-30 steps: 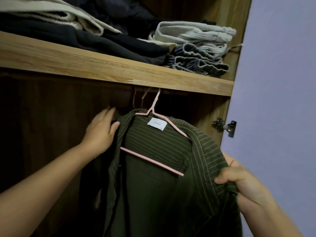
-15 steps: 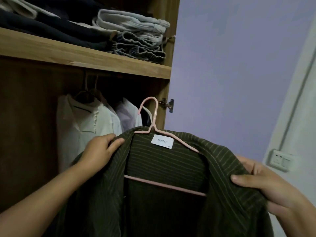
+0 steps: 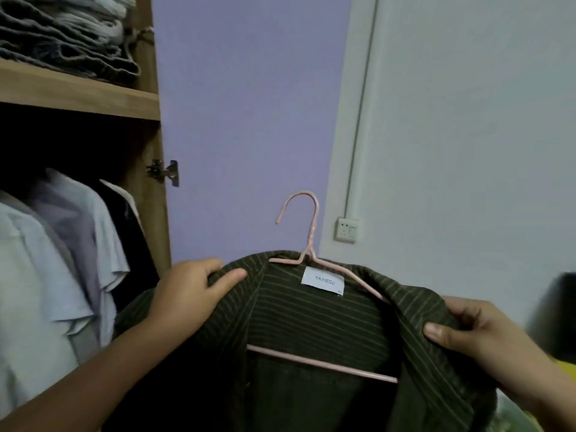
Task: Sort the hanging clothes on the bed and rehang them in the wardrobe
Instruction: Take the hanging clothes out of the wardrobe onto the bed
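A dark green striped shirt (image 3: 311, 319) with a white neck label hangs on a pink wire hanger (image 3: 308, 232), held up in front of me outside the wardrobe. My left hand (image 3: 190, 291) grips the shirt's left shoulder, thumb over the collar edge. My right hand (image 3: 480, 341) grips the right shoulder, thumb pressed on the fabric. The hanger's hook stands free in the air before the purple wall. Inside the wardrobe (image 3: 156, 194) at the left hang white and pale shirts (image 3: 62, 254) and a dark garment (image 3: 131, 232).
A wooden shelf (image 3: 78, 95) above the hanging space carries folded clothes (image 3: 68, 42). A door hinge (image 3: 165, 173) sticks out from the wardrobe's side panel. A wall socket (image 3: 346, 230) and a cable run sit on the white wall. A dark blurred object (image 3: 558, 316) is at the right edge.
The green shirt on its hanger has come off the rail and out of the wardrobe, moving right and down. My view has swung right toward the wall; both hands keep their grip.
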The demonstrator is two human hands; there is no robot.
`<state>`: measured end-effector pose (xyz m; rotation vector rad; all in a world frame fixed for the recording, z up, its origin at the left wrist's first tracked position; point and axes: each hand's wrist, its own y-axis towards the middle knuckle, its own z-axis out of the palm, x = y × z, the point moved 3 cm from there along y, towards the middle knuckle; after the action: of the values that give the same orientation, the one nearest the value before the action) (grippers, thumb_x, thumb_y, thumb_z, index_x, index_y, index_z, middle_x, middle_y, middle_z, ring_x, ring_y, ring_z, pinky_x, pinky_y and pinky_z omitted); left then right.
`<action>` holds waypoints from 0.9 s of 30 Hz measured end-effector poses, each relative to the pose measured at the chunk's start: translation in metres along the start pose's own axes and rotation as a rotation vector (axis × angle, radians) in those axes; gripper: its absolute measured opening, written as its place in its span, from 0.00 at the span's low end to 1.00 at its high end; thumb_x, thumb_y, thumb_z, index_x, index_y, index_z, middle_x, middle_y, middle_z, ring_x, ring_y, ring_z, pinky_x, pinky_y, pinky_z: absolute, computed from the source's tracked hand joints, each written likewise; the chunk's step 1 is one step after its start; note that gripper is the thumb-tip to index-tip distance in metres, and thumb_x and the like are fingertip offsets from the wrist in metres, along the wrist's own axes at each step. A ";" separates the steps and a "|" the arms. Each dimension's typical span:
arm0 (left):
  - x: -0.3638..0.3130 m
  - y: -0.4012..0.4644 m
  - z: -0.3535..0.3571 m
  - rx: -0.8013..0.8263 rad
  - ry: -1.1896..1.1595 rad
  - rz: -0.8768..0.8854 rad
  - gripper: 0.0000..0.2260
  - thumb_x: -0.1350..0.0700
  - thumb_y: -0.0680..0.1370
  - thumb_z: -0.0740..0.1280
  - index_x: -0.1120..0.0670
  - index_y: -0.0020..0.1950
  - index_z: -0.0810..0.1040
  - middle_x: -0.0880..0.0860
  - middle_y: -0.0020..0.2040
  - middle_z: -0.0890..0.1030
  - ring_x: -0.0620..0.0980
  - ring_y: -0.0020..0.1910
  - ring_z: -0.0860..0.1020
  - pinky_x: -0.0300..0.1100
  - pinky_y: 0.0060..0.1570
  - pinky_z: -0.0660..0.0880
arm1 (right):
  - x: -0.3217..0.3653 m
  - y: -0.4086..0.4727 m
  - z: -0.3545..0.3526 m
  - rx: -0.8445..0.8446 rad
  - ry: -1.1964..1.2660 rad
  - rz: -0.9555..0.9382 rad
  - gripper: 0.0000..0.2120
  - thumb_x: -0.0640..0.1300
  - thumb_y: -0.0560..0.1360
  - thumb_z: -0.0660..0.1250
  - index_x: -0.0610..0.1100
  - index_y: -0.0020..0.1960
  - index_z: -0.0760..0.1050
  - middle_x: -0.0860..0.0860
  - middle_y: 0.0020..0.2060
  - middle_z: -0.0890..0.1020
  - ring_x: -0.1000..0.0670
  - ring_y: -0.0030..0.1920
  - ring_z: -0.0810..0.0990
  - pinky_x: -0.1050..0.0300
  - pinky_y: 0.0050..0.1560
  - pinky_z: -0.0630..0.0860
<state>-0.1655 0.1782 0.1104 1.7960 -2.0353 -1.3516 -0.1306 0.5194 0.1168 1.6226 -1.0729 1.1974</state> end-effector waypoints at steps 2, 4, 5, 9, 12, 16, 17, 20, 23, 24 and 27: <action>-0.017 0.000 0.020 0.064 -0.044 0.023 0.24 0.36 0.66 0.59 0.57 0.28 0.72 0.51 0.22 0.70 0.50 0.28 0.74 0.44 0.32 0.66 | -0.008 -0.028 -0.017 -0.125 -0.029 0.012 0.41 0.63 0.37 0.81 0.41 0.44 0.84 0.38 0.39 0.84 0.46 0.36 0.83 0.59 0.33 0.79; -0.038 -0.003 0.040 0.112 -0.110 0.065 0.25 0.34 0.66 0.62 0.57 0.28 0.73 0.52 0.23 0.72 0.50 0.29 0.75 0.44 0.33 0.68 | -0.013 -0.057 -0.030 -0.213 -0.036 0.025 0.40 0.64 0.38 0.81 0.41 0.44 0.84 0.38 0.38 0.84 0.47 0.35 0.82 0.59 0.33 0.78; -0.049 -0.005 0.049 0.136 -0.135 0.084 0.25 0.35 0.68 0.66 0.57 0.29 0.74 0.52 0.23 0.73 0.50 0.29 0.75 0.43 0.33 0.68 | -0.014 -0.072 -0.036 -0.255 -0.041 0.028 0.40 0.64 0.39 0.80 0.41 0.44 0.84 0.39 0.37 0.84 0.48 0.35 0.82 0.60 0.33 0.78; -0.105 -0.016 0.085 0.199 -0.238 0.163 0.17 0.46 0.72 0.69 0.59 0.31 0.77 0.54 0.25 0.76 0.52 0.30 0.76 0.45 0.34 0.69 | -0.020 -0.131 -0.067 -0.411 -0.072 0.068 0.35 0.63 0.44 0.80 0.42 0.43 0.83 0.40 0.38 0.85 0.47 0.36 0.81 0.59 0.36 0.79; -0.154 -0.028 0.110 0.255 -0.319 0.222 0.16 0.48 0.71 0.70 0.56 0.28 0.76 0.51 0.23 0.74 0.49 0.28 0.74 0.41 0.32 0.65 | -0.019 -0.179 -0.090 -0.524 -0.091 0.092 0.24 0.57 0.53 0.80 0.42 0.43 0.84 0.40 0.39 0.85 0.46 0.37 0.82 0.59 0.37 0.79; -0.222 -0.049 0.143 0.333 -0.418 0.289 0.18 0.44 0.71 0.71 0.55 0.28 0.76 0.52 0.24 0.74 0.49 0.29 0.74 0.41 0.32 0.65 | -0.019 -0.247 -0.128 -0.678 -0.202 0.116 0.10 0.31 0.69 0.68 0.43 0.41 0.84 0.42 0.39 0.85 0.48 0.38 0.83 0.60 0.40 0.78; -0.240 -0.056 0.151 0.355 -0.441 0.301 0.17 0.45 0.71 0.71 0.55 0.28 0.76 0.53 0.24 0.75 0.49 0.29 0.75 0.41 0.32 0.66 | -0.018 -0.264 -0.136 -0.700 -0.238 0.129 0.12 0.30 0.71 0.67 0.44 0.42 0.84 0.43 0.40 0.85 0.47 0.41 0.84 0.58 0.43 0.79; -0.294 -0.083 0.172 0.414 -0.503 0.337 0.15 0.49 0.71 0.71 0.56 0.28 0.77 0.54 0.24 0.75 0.51 0.29 0.75 0.43 0.33 0.67 | -0.017 -0.319 -0.156 -0.785 -0.239 0.174 0.12 0.30 0.71 0.67 0.44 0.43 0.84 0.43 0.41 0.85 0.46 0.42 0.84 0.55 0.45 0.79; -0.347 -0.115 0.188 0.461 -0.564 0.382 0.15 0.50 0.71 0.71 0.54 0.27 0.75 0.52 0.22 0.72 0.49 0.27 0.73 0.42 0.31 0.65 | -0.014 -0.373 -0.173 -0.885 -0.226 0.201 0.12 0.28 0.71 0.66 0.42 0.41 0.84 0.41 0.39 0.85 0.47 0.39 0.83 0.61 0.39 0.79; -0.363 -0.126 0.194 0.480 -0.586 0.393 0.16 0.50 0.71 0.71 0.54 0.26 0.74 0.51 0.22 0.72 0.49 0.27 0.73 0.42 0.31 0.65 | -0.014 -0.391 -0.178 -0.918 -0.220 0.205 0.13 0.28 0.70 0.66 0.42 0.41 0.84 0.42 0.39 0.85 0.48 0.38 0.84 0.63 0.38 0.78; -0.416 -0.160 0.209 0.569 -0.634 0.457 0.17 0.46 0.70 0.72 0.55 0.27 0.75 0.54 0.23 0.73 0.51 0.28 0.74 0.44 0.32 0.67 | -0.011 -0.447 -0.185 -1.051 -0.232 0.234 0.14 0.27 0.70 0.67 0.44 0.40 0.85 0.43 0.38 0.85 0.50 0.37 0.83 0.64 0.37 0.77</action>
<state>-0.0492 0.6546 0.0679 0.9397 -3.1667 -1.3933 0.2430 0.8250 0.0851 0.8147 -1.6846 0.3935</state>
